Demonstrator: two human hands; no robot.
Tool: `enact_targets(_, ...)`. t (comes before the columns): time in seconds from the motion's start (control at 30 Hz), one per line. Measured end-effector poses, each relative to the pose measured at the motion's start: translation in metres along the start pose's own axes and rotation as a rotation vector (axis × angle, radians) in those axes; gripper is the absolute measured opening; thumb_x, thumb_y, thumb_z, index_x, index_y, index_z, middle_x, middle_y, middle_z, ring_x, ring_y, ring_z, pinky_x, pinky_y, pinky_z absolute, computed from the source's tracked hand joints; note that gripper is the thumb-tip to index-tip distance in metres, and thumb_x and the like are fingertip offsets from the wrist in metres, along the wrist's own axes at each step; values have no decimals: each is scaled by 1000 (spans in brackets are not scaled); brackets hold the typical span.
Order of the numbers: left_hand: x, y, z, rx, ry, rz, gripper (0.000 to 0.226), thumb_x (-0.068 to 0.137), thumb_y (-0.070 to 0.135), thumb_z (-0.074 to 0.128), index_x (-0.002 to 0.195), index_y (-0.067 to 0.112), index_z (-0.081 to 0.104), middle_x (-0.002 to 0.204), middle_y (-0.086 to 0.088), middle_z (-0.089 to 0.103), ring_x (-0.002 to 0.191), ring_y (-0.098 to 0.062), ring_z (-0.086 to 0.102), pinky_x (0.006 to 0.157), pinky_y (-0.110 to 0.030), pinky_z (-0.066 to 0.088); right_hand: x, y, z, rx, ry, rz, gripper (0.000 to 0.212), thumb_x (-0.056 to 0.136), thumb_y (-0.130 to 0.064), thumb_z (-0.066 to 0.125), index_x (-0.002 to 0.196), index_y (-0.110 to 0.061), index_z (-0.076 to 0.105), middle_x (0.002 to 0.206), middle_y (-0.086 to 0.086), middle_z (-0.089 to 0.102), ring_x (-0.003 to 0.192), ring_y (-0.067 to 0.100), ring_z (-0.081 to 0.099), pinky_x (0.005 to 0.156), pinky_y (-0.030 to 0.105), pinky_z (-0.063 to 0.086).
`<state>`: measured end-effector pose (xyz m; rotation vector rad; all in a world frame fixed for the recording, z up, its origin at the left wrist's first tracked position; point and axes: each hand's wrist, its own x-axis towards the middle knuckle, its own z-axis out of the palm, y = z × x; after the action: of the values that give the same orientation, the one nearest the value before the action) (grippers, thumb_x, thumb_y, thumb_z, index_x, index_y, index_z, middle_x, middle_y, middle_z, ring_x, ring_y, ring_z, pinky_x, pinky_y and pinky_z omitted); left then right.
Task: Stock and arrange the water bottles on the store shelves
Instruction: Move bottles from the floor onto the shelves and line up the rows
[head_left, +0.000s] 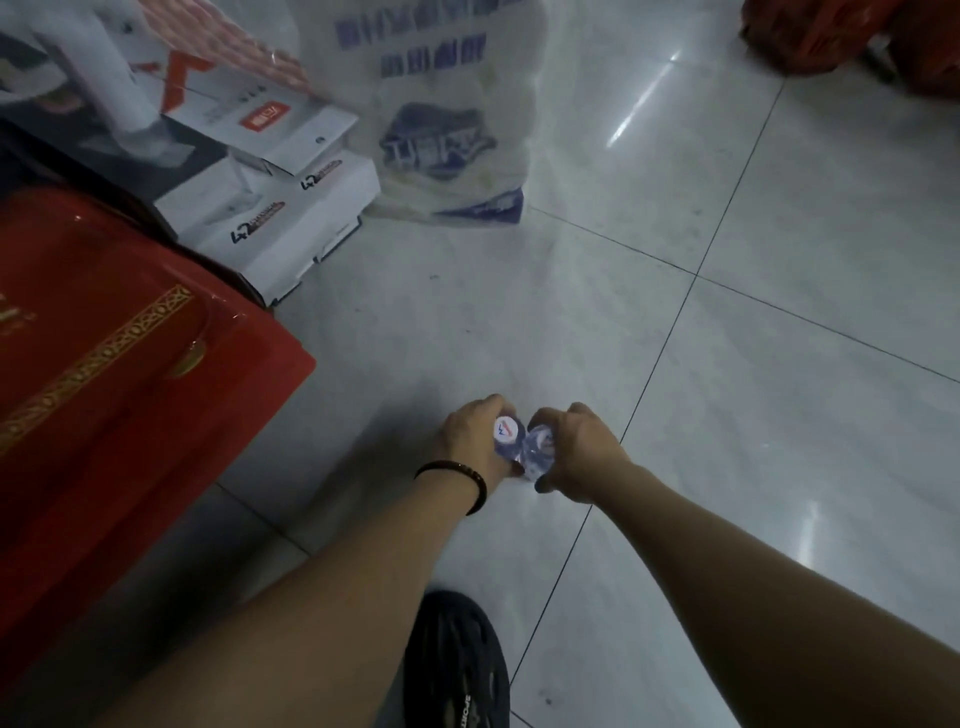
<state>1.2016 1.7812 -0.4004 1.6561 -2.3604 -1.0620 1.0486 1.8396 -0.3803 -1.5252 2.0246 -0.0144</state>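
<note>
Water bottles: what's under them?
Grey floor tile surrounds them. The left hand holds one water bottle, the right hand a second water bottle. Only caps and shoulders show; each grip hides the bases, so floor contact cannot be told.

Reads "SPORT" in pale capitals, upside down, on the shoe (457, 670). Carries a dark mark like "L2" or "42", too blurred to settle, beside a striped red-and-black logo on the front box (280, 239); repeats on the box behind (343, 179). Bears white characters on a red label (257, 120) on the top box (306, 130), illegible. Shows rows of blue characters and a blue emblem on the bag (493, 83), smeared beyond reading. Shows a blue-and-red logo on the white cap (506, 428) of a bottle (505, 451), no letters legible. Shows gold marks, cut off at the left edge, on the red case (130, 389), unreadable.
</note>
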Motion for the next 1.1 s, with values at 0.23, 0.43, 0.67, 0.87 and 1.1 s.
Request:
enact_targets(0.23, -36, -19, -30, 171, -89, 55, 45, 70, 30, 91, 105, 28, 63, 109, -2, 70, 97, -26, 68, 85, -33, 59, -40, -10, 12, -12, -25, -77, 58, 68, -23, 96, 119, -21, 68, 113, 3, 71, 104, 24, 70, 88, 33, 57)
enact_targets(0.43, -123, -44, -118, 62, 8, -11, 61, 62, 35, 91, 105, 29, 48, 92, 3, 66, 79, -23, 65, 63, -28, 50, -88, -78, -30, -40, -5, -170, 47, 64, -29, 91, 106, -22, 72, 97, -2, 74, 87, 18, 69, 78, 32, 61)
enact_targets(0.67, -260, -61, -263, -67, 205, -36, 55, 55, 22, 96, 97, 33, 62, 95, 10, 70, 88, -12, 69, 71, -29, 60, -162, -216, -102, -97, 81, -532, 50, 59, -50, 87, 101, -28, 71, 93, -7, 75, 81, 15, 68, 74, 31, 58)
enact_targets(0.87, -388, -85, -347, -359, 542, -114, 66, 58, 27, 100, 107, 31, 56, 104, 10, 70, 90, -6, 67, 69, -21, 50, -231, -343, -139, -4, 132, -754, 37, 65, -44, 91, 87, -39, 62, 90, -15, 72, 77, 3, 66, 66, 18, 49)
enact_targets(1.1, -448, -109, -401, -935, 857, -81, 37, 80, 6, 89, 112, 15, 74, 105, -4, 81, 99, -20, 78, 87, -37, 63, -254, -471, -134, 270, 164, -856, 34, 64, -49, 88, 84, -24, 76, 77, -9, 76, 69, 6, 69, 65, 33, 58)
